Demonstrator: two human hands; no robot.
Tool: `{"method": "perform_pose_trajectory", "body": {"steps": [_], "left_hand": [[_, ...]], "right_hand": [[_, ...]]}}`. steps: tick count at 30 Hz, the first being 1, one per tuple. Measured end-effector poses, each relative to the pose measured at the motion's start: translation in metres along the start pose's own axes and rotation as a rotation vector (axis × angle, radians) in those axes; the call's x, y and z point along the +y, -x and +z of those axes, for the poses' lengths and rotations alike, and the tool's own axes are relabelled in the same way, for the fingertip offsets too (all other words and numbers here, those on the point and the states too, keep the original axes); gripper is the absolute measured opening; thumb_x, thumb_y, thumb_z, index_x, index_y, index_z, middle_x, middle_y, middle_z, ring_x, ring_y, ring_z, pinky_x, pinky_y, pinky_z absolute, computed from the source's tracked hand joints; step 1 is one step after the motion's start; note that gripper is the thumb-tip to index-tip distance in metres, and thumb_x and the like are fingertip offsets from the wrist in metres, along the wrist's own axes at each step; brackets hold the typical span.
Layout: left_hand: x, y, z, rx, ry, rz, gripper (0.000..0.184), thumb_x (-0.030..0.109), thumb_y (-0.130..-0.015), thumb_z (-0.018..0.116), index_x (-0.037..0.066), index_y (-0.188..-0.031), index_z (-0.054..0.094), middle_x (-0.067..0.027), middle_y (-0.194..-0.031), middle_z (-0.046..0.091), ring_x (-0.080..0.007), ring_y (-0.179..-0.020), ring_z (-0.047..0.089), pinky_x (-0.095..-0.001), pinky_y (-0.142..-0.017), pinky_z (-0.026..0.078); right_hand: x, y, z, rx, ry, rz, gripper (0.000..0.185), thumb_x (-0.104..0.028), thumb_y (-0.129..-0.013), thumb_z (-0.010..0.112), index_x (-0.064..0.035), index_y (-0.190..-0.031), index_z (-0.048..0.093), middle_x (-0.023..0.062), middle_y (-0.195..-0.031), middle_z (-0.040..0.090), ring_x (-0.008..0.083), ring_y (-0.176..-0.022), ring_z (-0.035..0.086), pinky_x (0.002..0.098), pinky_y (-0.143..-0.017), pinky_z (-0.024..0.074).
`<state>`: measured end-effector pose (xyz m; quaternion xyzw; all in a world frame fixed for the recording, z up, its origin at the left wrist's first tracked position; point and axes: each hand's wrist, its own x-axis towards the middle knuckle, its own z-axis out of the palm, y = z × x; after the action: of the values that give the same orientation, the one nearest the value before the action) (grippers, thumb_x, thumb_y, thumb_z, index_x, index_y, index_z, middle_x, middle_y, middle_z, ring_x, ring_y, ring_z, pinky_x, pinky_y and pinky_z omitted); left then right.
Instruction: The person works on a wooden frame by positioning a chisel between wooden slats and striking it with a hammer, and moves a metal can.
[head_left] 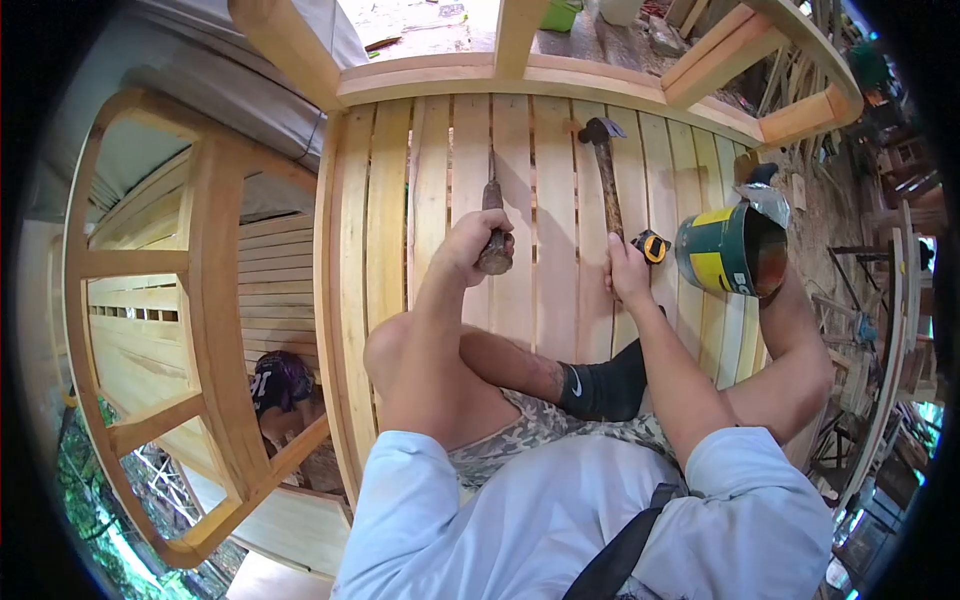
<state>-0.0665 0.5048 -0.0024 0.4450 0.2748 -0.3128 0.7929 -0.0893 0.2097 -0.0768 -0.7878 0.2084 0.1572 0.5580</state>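
My left hand [478, 243] is wrapped round a wooden-handled tool [493, 208] with a thin metal shaft; whether it is a chisel or a screwdriver I cannot tell. Its shaft points away from me, the tip close to a slat of the wooden slatted surface [555, 250]. To the right, my right hand [628, 270] grips the lower end of a claw hammer [607, 175], whose head is farther off over the slats. Just right of that hand is a black and yellow tape measure [653, 247]. Beside it, a green and yellow can [718, 250] is tilted, with its open top toward me.
A wooden rail [430, 78] with upright posts borders the far side. On the left stands a wooden frame [215, 300]. Another person [283, 395] is low behind it. My crossed legs rest on the slats. Timber and clutter [850, 250] lie to the right.
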Motion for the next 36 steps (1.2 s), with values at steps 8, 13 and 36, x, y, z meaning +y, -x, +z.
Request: {"method": "perform_pose_trajectory", "body": {"steps": [8, 13, 36], "left_hand": [[0.012, 0.006, -0.01, 0.003, -0.06, -0.107, 0.01, 0.01, -0.083, 0.055, 0.003, -0.083, 0.048, -0.0092, -0.066, 0.057, -0.0177, -0.056, 0.057, -0.0329, -0.052, 0.053], [0.014, 0.01, -0.008, 0.015, -0.094, -0.115, 0.013, 0.008, -0.082, 0.056, 0.002, -0.087, 0.046, -0.0086, -0.069, 0.056, -0.0174, -0.056, 0.057, -0.0332, -0.051, 0.053], [0.038, 0.014, 0.005, 0.045, -0.357, -0.227, 0.01, 0.009, -0.084, 0.055, 0.0, -0.086, 0.051, -0.0101, -0.07, 0.058, -0.0209, -0.059, 0.059, -0.0355, -0.057, 0.055]], "right_hand": [[-0.008, 0.005, -0.004, 0.002, -0.011, 0.061, 0.043, -0.046, -0.101, 0.05, -0.0078, -0.081, 0.05, 0.001, -0.06, 0.049, 0.0118, -0.04, 0.046, 0.0288, -0.036, 0.038], [-0.004, 0.003, -0.005, -0.012, -0.058, 0.064, 0.044, -0.046, -0.101, 0.05, -0.0069, -0.082, 0.051, 0.0015, -0.061, 0.05, 0.0121, -0.04, 0.047, 0.0286, -0.037, 0.0387], [-0.003, -0.003, -0.005, -0.013, -0.046, 0.036, 0.046, -0.048, -0.099, 0.052, -0.0059, -0.08, 0.052, 0.0018, -0.057, 0.051, 0.0122, -0.038, 0.047, 0.0285, -0.035, 0.036]]}}
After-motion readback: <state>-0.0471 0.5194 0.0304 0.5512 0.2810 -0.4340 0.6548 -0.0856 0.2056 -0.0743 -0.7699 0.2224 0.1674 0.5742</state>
